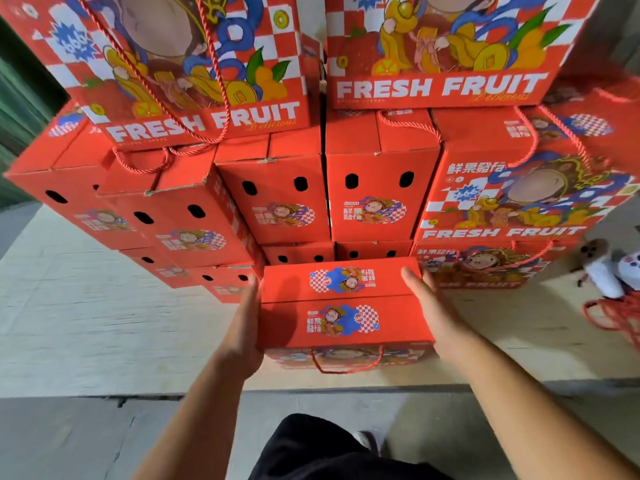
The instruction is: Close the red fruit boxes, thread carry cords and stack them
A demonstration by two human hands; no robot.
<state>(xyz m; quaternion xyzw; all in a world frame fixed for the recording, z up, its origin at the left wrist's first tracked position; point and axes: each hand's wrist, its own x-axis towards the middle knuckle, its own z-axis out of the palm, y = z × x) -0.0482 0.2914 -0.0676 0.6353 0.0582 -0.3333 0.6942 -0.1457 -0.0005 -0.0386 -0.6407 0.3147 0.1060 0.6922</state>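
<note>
A closed red fruit box (346, 306), its top flaps shut and a red carry cord (347, 364) threaded on the near face, is held just in front of the stack, the left hand (244, 332) and right hand (434, 311) being pressed flat against its left and right ends with fingers straight and pointing far. Placement is judged still outstanding. Beyond, the stack of closed, corded boxes (377, 188) is seen on pale board flooring (86, 323), with loose red cords (614, 315) lying at the right.
</note>
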